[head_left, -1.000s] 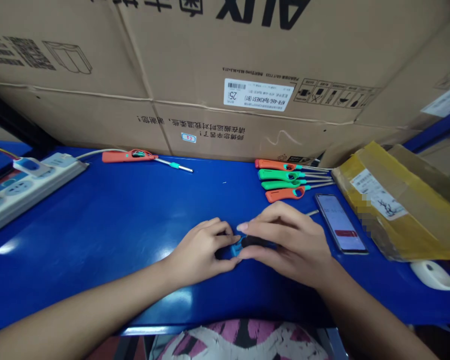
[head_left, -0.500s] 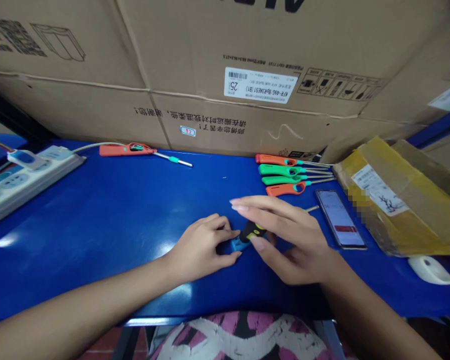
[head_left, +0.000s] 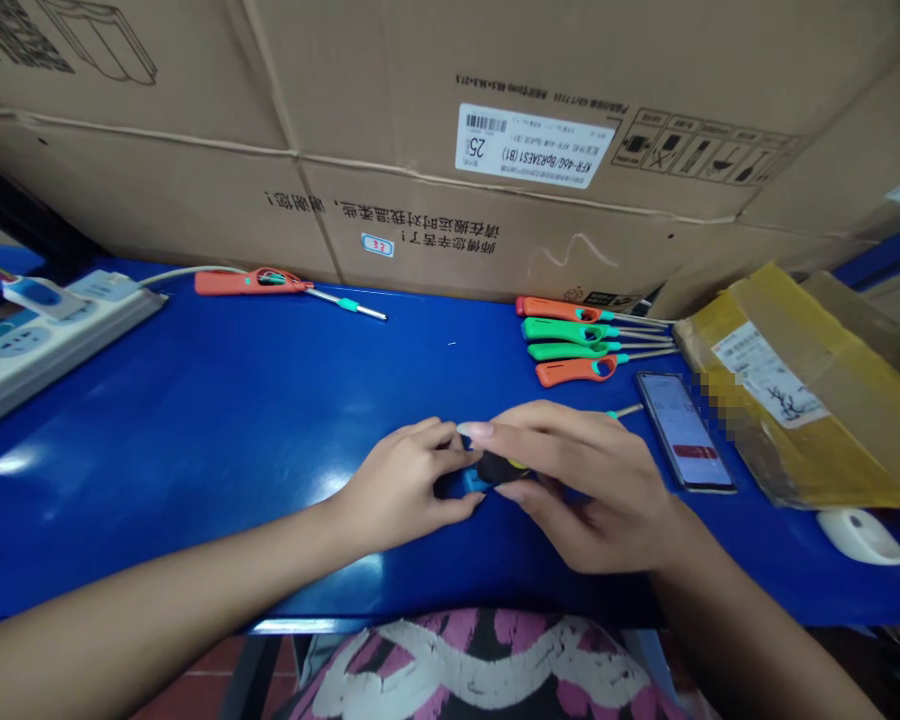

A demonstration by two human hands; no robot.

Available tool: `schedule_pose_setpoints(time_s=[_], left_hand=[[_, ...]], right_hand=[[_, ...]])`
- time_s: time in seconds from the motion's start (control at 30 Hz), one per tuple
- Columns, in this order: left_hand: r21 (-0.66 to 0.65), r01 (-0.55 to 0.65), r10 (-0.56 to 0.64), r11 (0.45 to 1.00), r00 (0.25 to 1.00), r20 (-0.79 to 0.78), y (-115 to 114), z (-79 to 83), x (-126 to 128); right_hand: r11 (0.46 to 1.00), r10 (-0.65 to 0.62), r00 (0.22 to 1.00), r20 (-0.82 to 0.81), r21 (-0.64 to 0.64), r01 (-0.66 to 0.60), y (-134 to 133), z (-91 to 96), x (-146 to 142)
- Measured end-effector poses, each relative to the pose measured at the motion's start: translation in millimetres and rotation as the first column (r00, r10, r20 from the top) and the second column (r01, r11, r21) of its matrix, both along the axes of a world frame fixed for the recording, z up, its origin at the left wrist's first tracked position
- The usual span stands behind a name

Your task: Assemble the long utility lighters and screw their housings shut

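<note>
Two hands meet low over the blue desk (head_left: pixel 195 430), near its front edge, on a black-and-yellow lighter (head_left: pixel 504 467) with a blue end cap (head_left: pixel 474 482); keeping it braced close to the surface looks the steadiest way to work so small a part; fingers of the left hand (head_left: pixel 401 490) pinch the cap, those of the right hand (head_left: pixel 592 480) curl shut round the body

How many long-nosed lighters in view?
6. One orange plastic lighter back left; orange, green, green, orange ones in a row right; a black-and-blue one, mostly hidden, between left hand and right hand.
</note>
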State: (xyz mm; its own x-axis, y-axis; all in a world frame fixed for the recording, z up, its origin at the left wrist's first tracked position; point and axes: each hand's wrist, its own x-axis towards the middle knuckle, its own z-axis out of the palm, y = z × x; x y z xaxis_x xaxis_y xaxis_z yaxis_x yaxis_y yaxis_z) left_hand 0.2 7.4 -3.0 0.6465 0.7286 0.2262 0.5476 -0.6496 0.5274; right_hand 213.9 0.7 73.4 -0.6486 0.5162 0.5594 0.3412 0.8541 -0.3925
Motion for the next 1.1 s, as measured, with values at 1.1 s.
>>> schedule_pose_setpoints(time_s=[1.1], left_hand=[[-0.004, -0.053, 0.053, 0.999, 0.998, -0.015, -6.5, 4.5, 4.3]], right_hand=[[0.998, -0.056, 0.994, 0.091, 0.025, 0.054, 0.7, 0.1, 4.2]])
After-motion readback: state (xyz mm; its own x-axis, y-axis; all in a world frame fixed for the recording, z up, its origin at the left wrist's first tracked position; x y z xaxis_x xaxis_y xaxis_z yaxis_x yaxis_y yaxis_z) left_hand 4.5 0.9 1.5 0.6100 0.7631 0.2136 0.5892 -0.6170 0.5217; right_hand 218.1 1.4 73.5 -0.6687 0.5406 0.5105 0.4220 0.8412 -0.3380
